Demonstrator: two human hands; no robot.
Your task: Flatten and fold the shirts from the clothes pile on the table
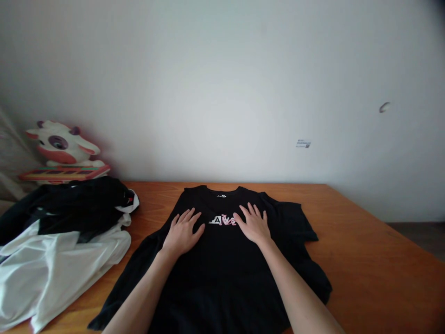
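A black T-shirt (222,269) with a white and pink chest print lies spread on the wooden table, its neckline toward the wall. My left hand (182,233) rests on the chest left of the print, fingers spread. On the other side, my right hand (255,224) lies with fingers apart, its thumb side at the print's right end. Both hands are open, palms down on the cloth. The right sleeve stretches outward over the wood; the left side of the shirt is partly hidden by my left forearm.
Left of the shirt is a heap of clothes, a black garment (79,204) over a white one (69,264). Behind it stands a cow-shaped toy keyboard (66,172). The wooden table (368,260) meets a pale wall (222,93) bearing a small label (303,144).
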